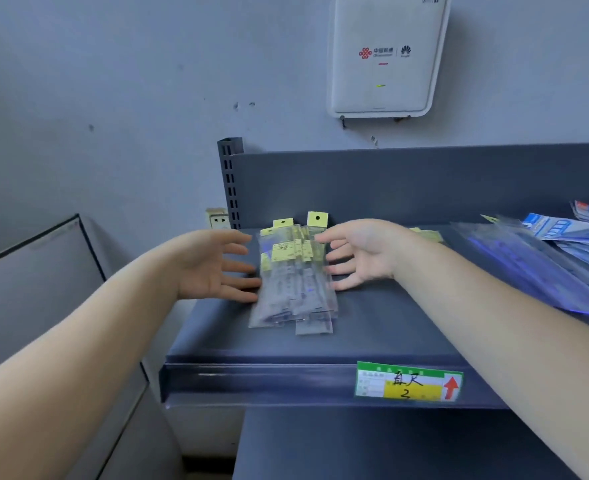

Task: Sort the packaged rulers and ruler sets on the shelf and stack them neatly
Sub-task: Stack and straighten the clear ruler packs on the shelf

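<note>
Head view: both hands' straight fingers flank the ruler stack, gripping nothing.

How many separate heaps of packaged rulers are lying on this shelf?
2: a clear-sleeved, yellow-tagged ruler stack between both hands, and a blue-packaged pile at the shelf's right end. More may lie beyond the frame.

Clear-sleeved ruler packs with yellow header cards: loose stack, left part of dark shelf, long axis near-far, headers at far end, edges uneven. Second pile, blue-printed ruler sets, fanned out untidily at the right end.
</note>
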Action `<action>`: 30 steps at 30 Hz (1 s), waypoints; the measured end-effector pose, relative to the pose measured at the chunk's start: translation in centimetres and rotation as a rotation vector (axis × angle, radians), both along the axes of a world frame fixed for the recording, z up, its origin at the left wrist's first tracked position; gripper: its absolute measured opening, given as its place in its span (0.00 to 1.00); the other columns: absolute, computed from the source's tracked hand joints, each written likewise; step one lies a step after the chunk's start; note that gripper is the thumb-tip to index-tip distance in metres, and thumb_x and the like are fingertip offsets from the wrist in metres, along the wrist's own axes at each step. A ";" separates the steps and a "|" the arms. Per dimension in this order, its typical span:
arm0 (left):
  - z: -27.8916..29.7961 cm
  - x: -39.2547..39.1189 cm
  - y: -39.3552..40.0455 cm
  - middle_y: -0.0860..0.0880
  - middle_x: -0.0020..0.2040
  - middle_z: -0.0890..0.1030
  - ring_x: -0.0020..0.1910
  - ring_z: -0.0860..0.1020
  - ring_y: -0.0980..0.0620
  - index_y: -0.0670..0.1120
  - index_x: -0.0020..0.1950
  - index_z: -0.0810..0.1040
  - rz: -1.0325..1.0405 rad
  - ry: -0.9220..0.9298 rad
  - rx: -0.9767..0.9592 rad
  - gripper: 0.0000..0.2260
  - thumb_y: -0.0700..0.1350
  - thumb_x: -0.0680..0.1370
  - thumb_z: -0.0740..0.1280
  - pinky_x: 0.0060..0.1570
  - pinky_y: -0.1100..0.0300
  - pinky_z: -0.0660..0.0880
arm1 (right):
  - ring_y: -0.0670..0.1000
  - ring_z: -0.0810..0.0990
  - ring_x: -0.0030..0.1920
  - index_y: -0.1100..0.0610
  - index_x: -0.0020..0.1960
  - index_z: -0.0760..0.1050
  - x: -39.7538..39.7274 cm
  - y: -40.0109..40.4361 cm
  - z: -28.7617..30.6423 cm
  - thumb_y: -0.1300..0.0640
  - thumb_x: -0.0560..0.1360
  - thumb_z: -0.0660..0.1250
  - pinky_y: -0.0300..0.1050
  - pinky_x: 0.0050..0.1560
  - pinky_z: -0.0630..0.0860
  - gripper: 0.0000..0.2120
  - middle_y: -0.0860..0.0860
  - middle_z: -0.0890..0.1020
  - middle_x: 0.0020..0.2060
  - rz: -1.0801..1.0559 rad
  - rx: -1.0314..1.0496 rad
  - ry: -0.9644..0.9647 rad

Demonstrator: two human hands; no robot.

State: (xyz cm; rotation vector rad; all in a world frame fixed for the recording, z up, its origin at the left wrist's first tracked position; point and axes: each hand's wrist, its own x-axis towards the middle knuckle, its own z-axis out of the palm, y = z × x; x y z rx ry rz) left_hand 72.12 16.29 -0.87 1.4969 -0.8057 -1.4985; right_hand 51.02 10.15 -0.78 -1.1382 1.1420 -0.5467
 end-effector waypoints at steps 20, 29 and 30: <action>-2.0 -2.1 -3.2 0.45 0.56 0.79 0.47 0.79 0.47 0.46 0.67 0.69 -0.097 -0.191 -0.239 0.22 0.32 0.75 0.66 0.39 0.55 0.78 | 0.46 0.79 0.24 0.61 0.40 0.77 2.8 -1.3 -0.9 0.65 0.73 0.69 0.39 0.26 0.76 0.03 0.52 0.81 0.29 -0.059 -0.301 0.188; -0.6 -5.5 -1.9 0.46 0.51 0.80 0.37 0.79 0.51 0.48 0.73 0.60 -0.054 -0.085 -0.423 0.31 0.34 0.74 0.69 0.34 0.56 0.77 | 0.52 0.82 0.44 0.58 0.48 0.77 0.5 0.4 -0.1 0.69 0.74 0.66 0.49 0.44 0.80 0.08 0.53 0.83 0.44 -0.108 -0.414 -0.167; -0.5 -6.1 -1.5 0.47 0.47 0.81 0.33 0.78 0.53 0.48 0.70 0.63 -0.094 -0.091 -0.445 0.28 0.35 0.74 0.69 0.34 0.57 0.76 | 0.51 0.82 0.46 0.57 0.50 0.77 0.2 0.6 0.0 0.68 0.74 0.66 0.50 0.49 0.79 0.08 0.52 0.83 0.46 -0.127 -0.470 -0.187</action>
